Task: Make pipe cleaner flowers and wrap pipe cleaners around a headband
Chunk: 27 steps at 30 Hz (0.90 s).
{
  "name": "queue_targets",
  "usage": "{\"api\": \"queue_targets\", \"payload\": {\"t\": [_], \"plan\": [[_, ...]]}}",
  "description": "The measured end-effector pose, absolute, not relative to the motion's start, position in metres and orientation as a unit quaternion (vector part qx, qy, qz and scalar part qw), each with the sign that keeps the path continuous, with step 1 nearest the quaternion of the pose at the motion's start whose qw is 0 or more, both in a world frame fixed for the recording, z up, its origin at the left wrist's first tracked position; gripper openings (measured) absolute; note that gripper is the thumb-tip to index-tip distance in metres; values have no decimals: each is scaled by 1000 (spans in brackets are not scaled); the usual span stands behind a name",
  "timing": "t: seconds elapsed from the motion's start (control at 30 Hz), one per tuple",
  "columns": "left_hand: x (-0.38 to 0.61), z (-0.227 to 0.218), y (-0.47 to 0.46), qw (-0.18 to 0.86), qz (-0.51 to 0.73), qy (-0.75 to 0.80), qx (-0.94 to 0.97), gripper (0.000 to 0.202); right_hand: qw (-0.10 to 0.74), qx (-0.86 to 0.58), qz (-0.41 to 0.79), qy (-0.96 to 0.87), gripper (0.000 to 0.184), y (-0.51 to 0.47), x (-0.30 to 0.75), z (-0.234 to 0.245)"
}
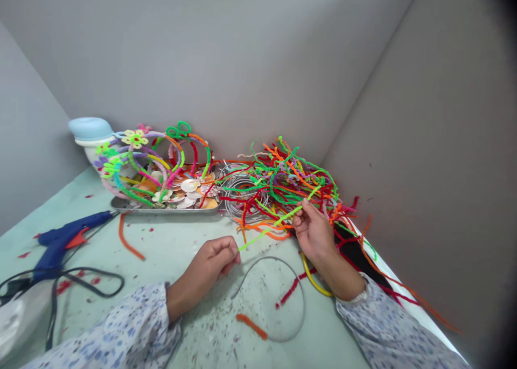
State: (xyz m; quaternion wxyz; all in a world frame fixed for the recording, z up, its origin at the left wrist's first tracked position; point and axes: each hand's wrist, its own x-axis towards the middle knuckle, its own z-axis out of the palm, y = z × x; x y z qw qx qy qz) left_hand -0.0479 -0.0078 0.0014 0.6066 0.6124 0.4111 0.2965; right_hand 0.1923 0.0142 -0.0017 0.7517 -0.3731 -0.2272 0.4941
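A bright yellow-green pipe cleaner (272, 228) stretches between my two hands above the table. My left hand (216, 261) is closed on its lower left end, the fingers curled in a fist. Farther right, my right hand (314, 230) pinches it between thumb and fingers, and the tip sticks out beyond them. Below the hands lies a curved grey wire (304, 299), with an orange fuzzy piece (251, 326) at its near end. A dark red pipe cleaner (291, 291) crosses the wire's right side.
A tangled pile of coloured pipe cleaners (288, 175) and coiled wire (238, 188) lies behind my hands. Wrapped headbands (151, 156) stand over a metal tray (177, 211) of shells. At left are a blue glue gun (64, 239), its cord and a light-blue-capped container (92, 129). Grey walls rise behind and right.
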Motion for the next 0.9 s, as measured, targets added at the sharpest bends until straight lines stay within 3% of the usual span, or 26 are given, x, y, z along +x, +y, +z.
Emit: {"api": "queue_targets", "payload": {"t": [0.3,0.63,0.73,0.9], "plan": [[-46,5,-12,504,269,454,684,17,759,-375,479,-229,19,11,188,3],[-46,14,-19,215,217,469,829,21,759,-372,478,-241,18,8,186,7],[-47,11,-18,239,223,458,826,22,759,-371,480,-237,19,8,188,7],[-51,9,-12,480,249,394,744,32,741,-370,522,-203,20,11,192,8]]}}
